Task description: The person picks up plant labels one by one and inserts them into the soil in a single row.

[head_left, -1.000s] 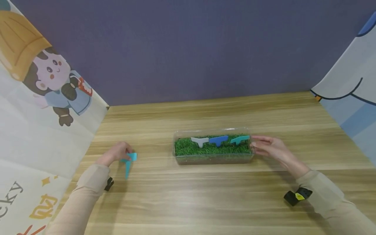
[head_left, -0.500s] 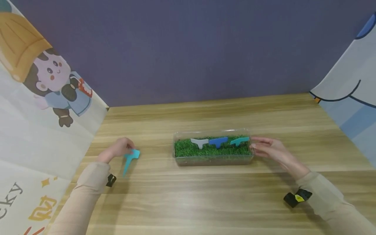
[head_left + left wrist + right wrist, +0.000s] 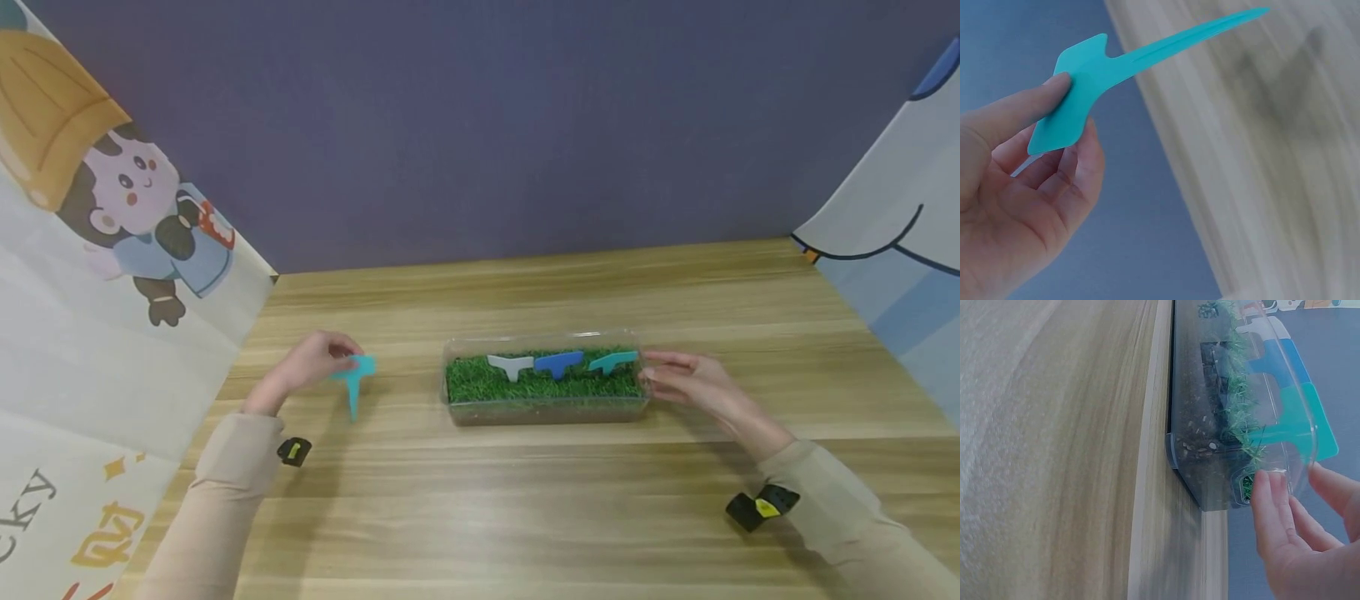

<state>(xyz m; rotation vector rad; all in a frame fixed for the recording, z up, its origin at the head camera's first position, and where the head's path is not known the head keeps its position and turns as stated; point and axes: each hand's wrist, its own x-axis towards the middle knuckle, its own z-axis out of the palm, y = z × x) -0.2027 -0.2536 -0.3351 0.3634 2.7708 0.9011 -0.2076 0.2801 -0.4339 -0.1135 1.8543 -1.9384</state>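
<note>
My left hand (image 3: 318, 360) pinches a teal T-shaped plant label (image 3: 1082, 94) by its broad head, thumb on one face and fingers behind. The label's spike hangs downward above the table, left of a clear plastic planter box (image 3: 547, 412). Green grass (image 3: 480, 385) fills the box. Standing in it in a row are a white plant label (image 3: 512, 365), a blue label (image 3: 558, 363) and a green-teal label (image 3: 613, 362). At the box's right end my right hand (image 3: 693, 382) rests its fairly straight fingertips (image 3: 1264, 487) against the end wall, with another digit at the rim.
The wood-grain table (image 3: 525, 500) carries the box near its middle. Behind it rises a dark blue-grey wall (image 3: 495, 133). A printed panel (image 3: 97, 350) borders the left side, and another panel (image 3: 892, 233) borders the right.
My left hand has moved up and to the right with the teal plant label, whose spike swings to point nearly straight down. The right hand and the box have stayed put.
</note>
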